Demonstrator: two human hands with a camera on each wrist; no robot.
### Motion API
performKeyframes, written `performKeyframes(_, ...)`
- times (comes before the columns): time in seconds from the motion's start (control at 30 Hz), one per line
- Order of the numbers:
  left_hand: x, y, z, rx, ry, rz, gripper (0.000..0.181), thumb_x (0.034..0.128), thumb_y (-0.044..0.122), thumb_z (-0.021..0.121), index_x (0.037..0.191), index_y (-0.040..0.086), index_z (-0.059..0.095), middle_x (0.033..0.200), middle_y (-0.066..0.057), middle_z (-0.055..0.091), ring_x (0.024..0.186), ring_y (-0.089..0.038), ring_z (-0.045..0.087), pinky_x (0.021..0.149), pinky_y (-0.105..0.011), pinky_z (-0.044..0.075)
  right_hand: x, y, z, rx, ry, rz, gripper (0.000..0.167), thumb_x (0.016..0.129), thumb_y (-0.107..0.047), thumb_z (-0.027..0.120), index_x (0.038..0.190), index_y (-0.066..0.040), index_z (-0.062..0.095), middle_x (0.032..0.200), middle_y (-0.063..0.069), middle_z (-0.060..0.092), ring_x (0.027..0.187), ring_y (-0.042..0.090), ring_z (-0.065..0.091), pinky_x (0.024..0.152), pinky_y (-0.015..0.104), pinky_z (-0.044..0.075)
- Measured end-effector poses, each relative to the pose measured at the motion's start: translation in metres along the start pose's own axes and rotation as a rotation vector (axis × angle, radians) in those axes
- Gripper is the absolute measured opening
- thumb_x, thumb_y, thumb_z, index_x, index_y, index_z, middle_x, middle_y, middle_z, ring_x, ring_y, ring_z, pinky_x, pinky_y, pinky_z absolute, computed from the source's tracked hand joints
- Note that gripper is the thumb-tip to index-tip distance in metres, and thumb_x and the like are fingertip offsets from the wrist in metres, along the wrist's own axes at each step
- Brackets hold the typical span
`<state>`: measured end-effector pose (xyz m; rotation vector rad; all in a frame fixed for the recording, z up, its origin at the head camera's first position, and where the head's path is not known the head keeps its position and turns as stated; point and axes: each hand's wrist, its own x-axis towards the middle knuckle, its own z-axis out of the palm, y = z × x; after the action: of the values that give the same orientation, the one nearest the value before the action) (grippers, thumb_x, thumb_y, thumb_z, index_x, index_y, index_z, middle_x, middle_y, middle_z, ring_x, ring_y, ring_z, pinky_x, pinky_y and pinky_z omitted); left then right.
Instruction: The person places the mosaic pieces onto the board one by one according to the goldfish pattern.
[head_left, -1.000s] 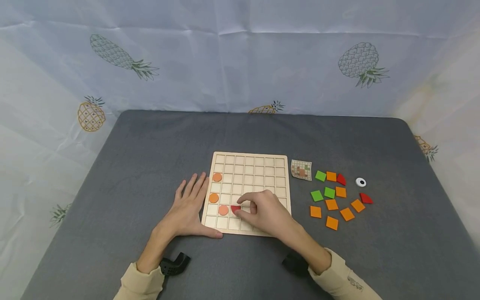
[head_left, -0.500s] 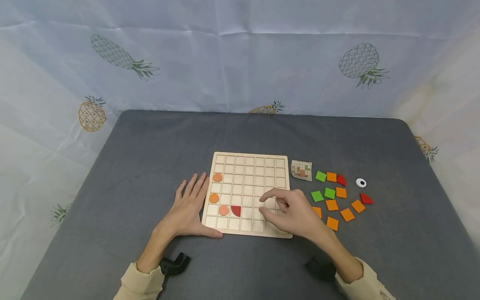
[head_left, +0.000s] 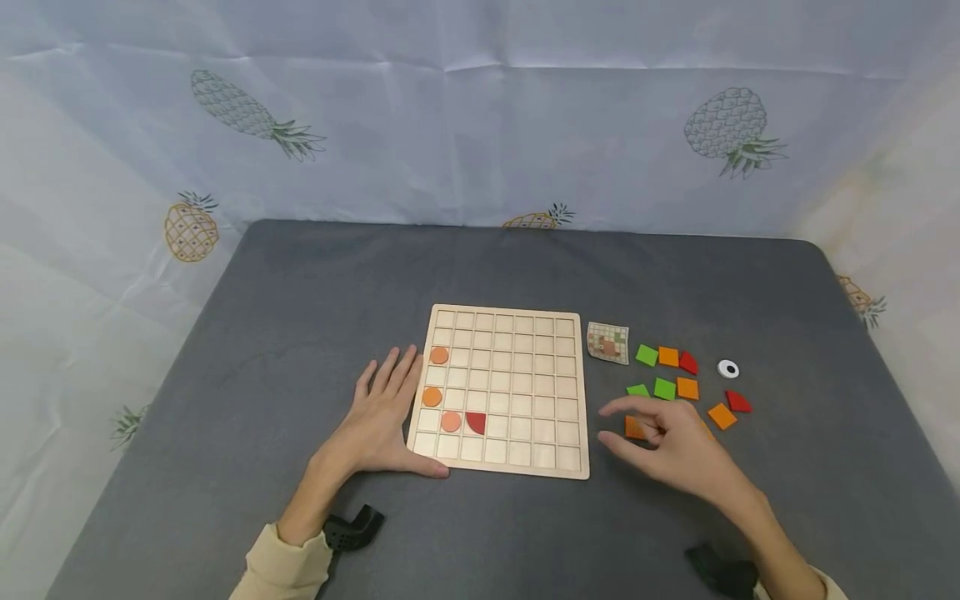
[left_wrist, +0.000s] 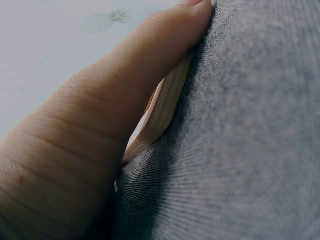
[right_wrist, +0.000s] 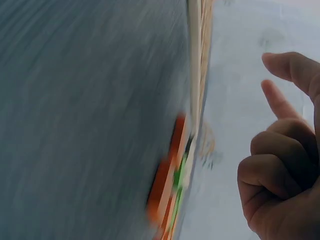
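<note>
A wooden grid board lies flat on the dark table. My left hand rests along its left edge with fingers spread, the thumb lying at the near-left corner. In the left wrist view that thumb hides most of the board's edge. On the board sit a red quarter-circle tile, a salmon disc and two orange discs. My right hand is right of the board, over the loose tiles. Its thumb and index finger stand apart, holding nothing; the other fingers are curled in.
Right of the board lies a small pattern card. Beyond it are scattered green squares, orange squares, red quarter-circles and a white ring-like disc with a dark centre. My right hand covers some tiles.
My right hand has let go of the red quarter-circle, leaving it in a grid cell, and has moved right, off the board to the loose tiles. My left hand stays at the board.
</note>
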<state>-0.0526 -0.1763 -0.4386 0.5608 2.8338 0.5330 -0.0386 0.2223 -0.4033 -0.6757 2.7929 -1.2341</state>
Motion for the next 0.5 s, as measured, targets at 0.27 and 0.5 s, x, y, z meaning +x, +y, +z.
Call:
performKeyframes(0.27,0.000,0.001,0.000,-0.008,-0.003,0.001,0.154,0.0544,0.079,0.082,0.165,0.007,0.005,0.174,-0.014,0.003,0.161,-0.040,0.000,0.125,-0.065,0.002,-0.018,0.022,-0.016,-0.114,0.024,0.067,0.029,0.076,-0.015,0.090,0.101,-0.025,0.079,0.054,-0.010,0.021,0.052,-0.008,0.016,0.044,0.016,0.024)
performKeyframes(0.5,0.000,0.001,0.000,-0.010,-0.002,-0.004,0.153,0.0544,0.079,0.082,0.165,0.007,0.005,0.174,-0.015,0.002,0.161,-0.040,0.000,0.125,-0.065,0.001,-0.020,0.026,-0.019,-0.209,0.000,0.110,0.032,0.076,-0.024,0.091,0.105,-0.022,0.080,0.056,-0.017,0.020,0.050,-0.006,0.015,0.045,0.018,0.022)
